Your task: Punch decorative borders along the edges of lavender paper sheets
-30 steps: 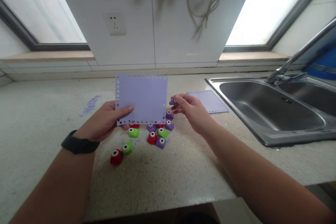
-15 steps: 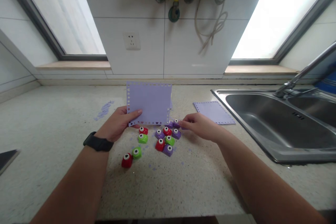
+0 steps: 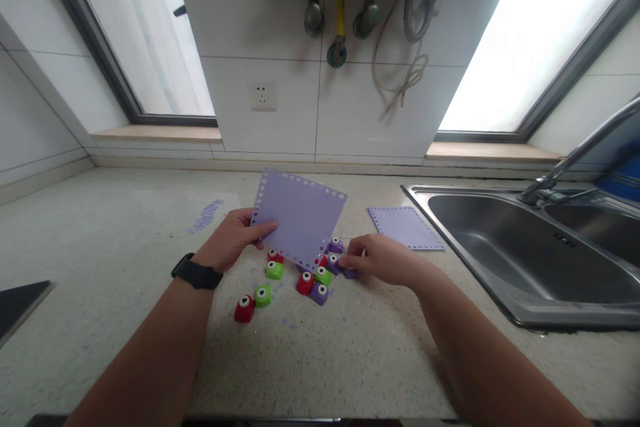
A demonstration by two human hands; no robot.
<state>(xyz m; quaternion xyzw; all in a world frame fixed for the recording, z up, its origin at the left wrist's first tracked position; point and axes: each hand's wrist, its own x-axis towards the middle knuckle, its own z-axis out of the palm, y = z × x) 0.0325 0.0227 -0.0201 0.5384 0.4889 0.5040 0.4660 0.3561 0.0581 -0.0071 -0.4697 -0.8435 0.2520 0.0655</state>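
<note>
My left hand [image 3: 240, 235] pinches the left edge of a purple paper sheet [image 3: 300, 217], thumb on its face. Small punched holes run along the sheet's edges. The sheet is tilted above a cluster of craft punches and partly covers them. My right hand [image 3: 377, 257] has its fingers closed around a purple craft punch [image 3: 351, 273], mostly hidden under the hand. By its fingertips stands another purple punch [image 3: 334, 264]. In the cluster are also a red punch [image 3: 305, 283], a green punch [image 3: 323, 275] and a purple punch [image 3: 319, 292].
Several more punches lie to the left, among them a red one [image 3: 245, 308] and a green one [image 3: 263, 295]. Another hole-edged purple sheet [image 3: 407, 227] lies beside the steel sink [image 3: 480, 260]. Purple paper bits [image 3: 207, 215] lie on the counter, left of my hand.
The sheet in my left hand has turned clockwise, its lower right corner dropping over the punches. My right hand has come slightly nearer with the purple punch. The view has shifted slightly.
</note>
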